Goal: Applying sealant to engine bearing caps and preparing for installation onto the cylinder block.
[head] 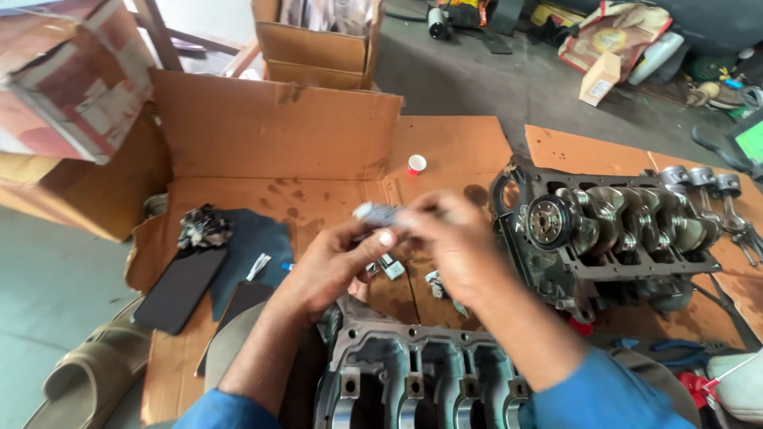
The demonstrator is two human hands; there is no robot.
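My left hand (330, 266) and my right hand (453, 246) meet over flattened cardboard (278, 151). Both pinch a small grey tube-like thing (376, 212) between the fingertips; motion blur hides its details. Just below my hands lie small white and dark scraps (391, 268). A grey metal engine part with several bearing saddles (413, 377) sits in front of me, under my forearms. To the right stands an engine block with a crankshaft (612, 226) laid in it.
A dark phone (179, 290) and a crumpled rag (204, 226) lie on dark cloth at left. A small red and white cup (416, 164) stands further off. Pistons (699, 181) sit at right, cardboard boxes (318, 44) behind, a sandal (87, 369) lower left.
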